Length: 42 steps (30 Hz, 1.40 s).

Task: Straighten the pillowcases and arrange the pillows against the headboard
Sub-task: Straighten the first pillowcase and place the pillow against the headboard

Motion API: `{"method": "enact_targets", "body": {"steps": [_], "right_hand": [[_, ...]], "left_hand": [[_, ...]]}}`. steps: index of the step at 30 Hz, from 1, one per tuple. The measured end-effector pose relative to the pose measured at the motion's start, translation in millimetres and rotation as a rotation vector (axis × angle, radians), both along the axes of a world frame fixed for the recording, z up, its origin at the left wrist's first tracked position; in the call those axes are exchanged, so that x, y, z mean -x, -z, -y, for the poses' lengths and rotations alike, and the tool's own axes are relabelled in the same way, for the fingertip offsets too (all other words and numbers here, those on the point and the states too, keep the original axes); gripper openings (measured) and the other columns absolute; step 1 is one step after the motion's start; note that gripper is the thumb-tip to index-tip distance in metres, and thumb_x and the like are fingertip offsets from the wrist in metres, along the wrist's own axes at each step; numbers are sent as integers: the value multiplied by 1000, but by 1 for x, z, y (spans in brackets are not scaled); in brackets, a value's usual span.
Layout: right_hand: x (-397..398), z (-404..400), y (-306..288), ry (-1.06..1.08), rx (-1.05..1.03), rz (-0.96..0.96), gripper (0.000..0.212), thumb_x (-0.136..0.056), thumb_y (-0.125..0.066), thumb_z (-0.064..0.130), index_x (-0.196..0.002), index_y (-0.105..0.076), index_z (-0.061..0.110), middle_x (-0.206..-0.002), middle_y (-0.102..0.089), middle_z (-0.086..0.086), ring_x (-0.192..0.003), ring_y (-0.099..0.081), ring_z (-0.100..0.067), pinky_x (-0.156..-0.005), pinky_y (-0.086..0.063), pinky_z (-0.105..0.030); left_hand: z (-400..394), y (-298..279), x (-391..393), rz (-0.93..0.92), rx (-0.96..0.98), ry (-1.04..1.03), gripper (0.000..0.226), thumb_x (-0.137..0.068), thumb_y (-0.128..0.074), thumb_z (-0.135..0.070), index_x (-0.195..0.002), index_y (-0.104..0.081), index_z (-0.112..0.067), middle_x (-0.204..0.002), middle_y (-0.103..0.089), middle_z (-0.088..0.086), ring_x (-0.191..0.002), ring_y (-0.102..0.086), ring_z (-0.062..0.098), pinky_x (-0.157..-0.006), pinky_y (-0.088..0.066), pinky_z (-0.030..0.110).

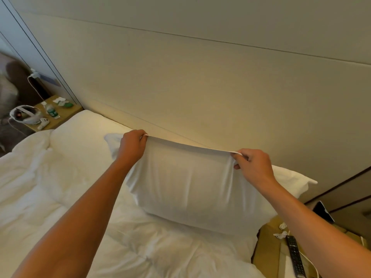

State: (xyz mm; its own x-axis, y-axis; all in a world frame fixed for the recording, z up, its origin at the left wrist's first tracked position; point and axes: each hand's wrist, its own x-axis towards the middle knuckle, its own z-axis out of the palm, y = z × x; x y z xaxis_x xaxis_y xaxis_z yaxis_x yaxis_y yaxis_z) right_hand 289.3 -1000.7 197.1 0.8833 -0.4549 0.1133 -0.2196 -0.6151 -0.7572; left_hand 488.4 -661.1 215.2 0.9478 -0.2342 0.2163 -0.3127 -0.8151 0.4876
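Observation:
A white pillow (186, 189) stands lifted over the bed, its upper pillowcase edge pulled taut between both hands. My left hand (131, 144) pinches the top left corner. My right hand (254, 164) pinches the top right corner. Behind the held pillow another white pillow (291, 180) lies near the beige padded headboard (200, 93), its corner showing at the right. A further white pillow (80, 133) lies flat at the bed's far left corner, against the headboard.
A rumpled white duvet (40, 187) covers the bed. The left nightstand (56, 115) holds a headset, a controller and a bottle. The right nightstand (269, 249) carries a black remote (294, 255), cables and a dark device.

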Motion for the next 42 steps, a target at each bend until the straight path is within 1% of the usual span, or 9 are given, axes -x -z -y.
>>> {"method": "enact_targets", "body": {"steps": [4,8,16,20,24,29,36,39,42], "right_hand": [[-30,5,-5,7,-26,53,33,-98,-68,32,-65,-67,28,-60,-69,10,-62,-73,-5,-68,-53,-32],[-62,12,-10,51,-55,82,34,-98,-67,31,-69,-71,14,-64,-72,5,-66,-74,-15,-73,-60,-41],[-102,33,18,235,-133,97,36,-97,-62,32,-70,-69,10,-68,-70,-7,-71,-68,-32,-64,-55,-43],[-108,54,59,256,-39,-81,24,-101,-58,23,-93,-78,11,-92,-71,-12,-91,-66,-35,-73,-47,-40],[-112,58,74,203,261,-222,35,-101,-62,25,-136,-65,23,-139,-57,-5,-114,-62,-35,-99,-53,-46],[-131,50,76,-25,480,-77,48,-95,-69,30,-140,-54,20,-139,-54,-5,-120,-57,-28,-95,-54,-44],[-217,33,101,-297,476,-285,82,-94,-63,62,-159,-35,19,-160,-44,-9,-147,-40,-32,-121,-35,-47],[-248,30,122,-364,486,-399,95,-92,-47,78,-162,-26,18,-159,-45,-13,-144,-44,-37,-118,-38,-51],[-258,22,146,-400,456,-474,98,-90,-37,85,-162,-22,21,-152,-51,-17,-133,-54,-42,-101,-48,-52]], "left_hand": [[9,-17,-35,51,1,-11,25,-103,-51,-16,-103,-74,-6,-100,-74,13,-91,-66,30,-80,-44,32],[27,-26,-71,90,3,-17,26,-103,-51,-17,-107,-74,-7,-106,-73,15,-97,-65,32,-84,-44,32],[79,5,-114,57,55,-30,28,-101,-52,-17,-105,-76,-2,-112,-71,18,-108,-62,33,-95,-45,38],[105,62,-95,-132,53,-30,37,-100,-61,-26,-132,-64,-8,-142,-58,18,-137,-49,32,-115,-36,41],[121,127,-52,-390,-38,48,60,-98,-63,-38,-151,-45,-16,-154,-47,13,-143,-41,29,-117,-31,40],[130,175,-16,-610,-115,71,72,-97,-60,-47,-158,-31,-22,-162,-33,12,-148,-34,29,-118,-30,41],[136,192,-4,-649,-88,23,73,-98,-57,-50,-160,-27,-25,-168,-21,10,-152,-27,28,-119,-29,41],[134,199,-2,-650,-65,-13,75,-97,-57,-51,-160,-26,-25,-168,-22,9,-153,-26,27,-120,-28,42],[133,209,5,-649,-36,-43,76,-97,-58,-52,-161,-23,-28,-168,-20,8,-153,-26,27,-120,-29,43]]}}
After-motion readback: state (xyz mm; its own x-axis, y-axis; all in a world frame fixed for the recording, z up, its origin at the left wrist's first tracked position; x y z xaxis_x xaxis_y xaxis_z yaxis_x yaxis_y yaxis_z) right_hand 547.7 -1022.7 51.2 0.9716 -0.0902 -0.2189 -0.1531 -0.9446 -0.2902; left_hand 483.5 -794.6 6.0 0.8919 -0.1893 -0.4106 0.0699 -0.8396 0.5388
